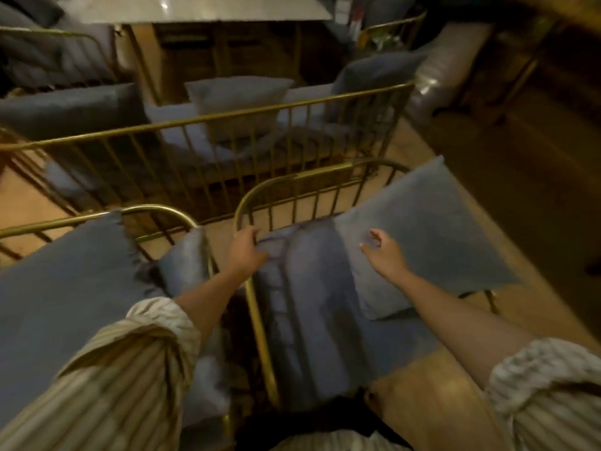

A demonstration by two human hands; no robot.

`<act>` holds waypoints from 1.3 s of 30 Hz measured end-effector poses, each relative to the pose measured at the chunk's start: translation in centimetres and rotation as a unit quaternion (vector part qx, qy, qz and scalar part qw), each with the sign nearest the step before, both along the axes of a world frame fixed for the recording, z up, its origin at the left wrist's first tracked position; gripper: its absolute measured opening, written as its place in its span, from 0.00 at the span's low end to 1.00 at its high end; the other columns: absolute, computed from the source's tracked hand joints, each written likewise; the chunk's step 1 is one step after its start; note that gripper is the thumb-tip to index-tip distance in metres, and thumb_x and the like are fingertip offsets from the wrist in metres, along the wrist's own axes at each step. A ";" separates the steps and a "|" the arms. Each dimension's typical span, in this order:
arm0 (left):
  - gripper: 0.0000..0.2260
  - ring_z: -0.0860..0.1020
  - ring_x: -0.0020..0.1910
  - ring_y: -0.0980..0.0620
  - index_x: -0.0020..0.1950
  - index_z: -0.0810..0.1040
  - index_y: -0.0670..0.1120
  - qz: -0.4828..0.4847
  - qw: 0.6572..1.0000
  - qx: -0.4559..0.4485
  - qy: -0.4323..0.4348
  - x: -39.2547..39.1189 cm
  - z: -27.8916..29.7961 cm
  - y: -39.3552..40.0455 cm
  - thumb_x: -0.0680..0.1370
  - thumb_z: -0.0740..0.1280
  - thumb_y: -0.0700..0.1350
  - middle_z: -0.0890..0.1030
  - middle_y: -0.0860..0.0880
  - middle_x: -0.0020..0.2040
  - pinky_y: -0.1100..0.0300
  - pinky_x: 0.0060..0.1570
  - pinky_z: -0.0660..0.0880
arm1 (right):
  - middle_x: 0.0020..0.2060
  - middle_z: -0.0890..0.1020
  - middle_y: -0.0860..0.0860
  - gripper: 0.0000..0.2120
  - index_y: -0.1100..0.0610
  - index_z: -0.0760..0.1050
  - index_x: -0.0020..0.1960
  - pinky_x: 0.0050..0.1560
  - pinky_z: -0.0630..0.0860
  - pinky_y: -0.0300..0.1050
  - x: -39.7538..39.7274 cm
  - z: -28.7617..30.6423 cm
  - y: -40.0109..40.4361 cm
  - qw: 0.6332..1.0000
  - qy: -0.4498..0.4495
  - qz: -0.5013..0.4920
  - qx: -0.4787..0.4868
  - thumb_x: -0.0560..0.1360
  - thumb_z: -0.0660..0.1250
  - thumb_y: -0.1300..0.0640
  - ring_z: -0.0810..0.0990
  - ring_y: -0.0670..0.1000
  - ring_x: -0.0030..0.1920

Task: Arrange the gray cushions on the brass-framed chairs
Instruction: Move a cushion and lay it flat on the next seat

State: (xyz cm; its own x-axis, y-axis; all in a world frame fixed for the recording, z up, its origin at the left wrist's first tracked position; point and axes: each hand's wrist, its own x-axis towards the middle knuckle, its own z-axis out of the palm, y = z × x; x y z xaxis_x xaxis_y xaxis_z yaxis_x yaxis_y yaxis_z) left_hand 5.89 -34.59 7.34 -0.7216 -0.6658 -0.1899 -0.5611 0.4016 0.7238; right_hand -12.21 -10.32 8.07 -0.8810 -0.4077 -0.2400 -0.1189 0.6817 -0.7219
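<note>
A brass-framed chair (294, 182) stands right below me with a gray seat cushion (305, 307) on it. My left hand (245, 250) grips the far left corner of that seat cushion beside the brass rail. A gray square pillow (432, 229) lies tilted over the chair's right side. My right hand (383, 253) hovers at the pillow's near left edge with fingers spread, holding nothing. A second brass chair (156, 210) on the left holds another gray cushion (65, 288).
Beyond stands a brass-railed sofa (208, 120) with several gray pillows (240, 102). A pale table (201, 9) is at the back. A rolled gray bundle (445, 70) leans at the right. Wooden floor (487, 177) lies to the right.
</note>
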 end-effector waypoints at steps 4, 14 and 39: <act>0.24 0.76 0.61 0.42 0.65 0.74 0.36 0.003 0.998 0.053 -0.030 -5.7 -2.3 5.8 0.71 0.76 0.39 0.78 0.41 0.60 0.55 0.57 0.72 | 0.68 0.76 0.61 0.27 0.63 0.70 0.71 0.69 0.70 0.56 -5.7 -1.7 7.9 0.999 -0.004 -0.035 0.033 0.76 0.71 0.55 0.74 0.62 0.68; 0.27 0.71 0.68 0.38 0.72 0.66 0.37 0.019 0.980 0.150 -0.126 -17.6 -8.6 17.4 0.78 0.70 0.46 0.71 0.38 0.71 0.45 0.68 0.69 | 0.73 0.68 0.58 0.32 0.57 0.61 0.77 0.72 0.62 0.63 -19.5 -3.2 18.7 0.985 0.086 -0.059 0.136 0.77 0.67 0.50 0.64 0.62 0.74; 0.32 0.71 0.70 0.41 0.74 0.70 0.47 0.227 0.827 0.513 -0.038 -31.4 -26.7 17.7 0.80 0.49 0.67 0.71 0.42 0.73 0.44 0.69 0.68 | 0.68 0.74 0.51 0.55 0.48 0.61 0.74 0.67 0.70 0.61 -27.0 -14.2 18.3 0.963 0.111 -0.162 0.186 0.57 0.60 0.16 0.74 0.58 0.68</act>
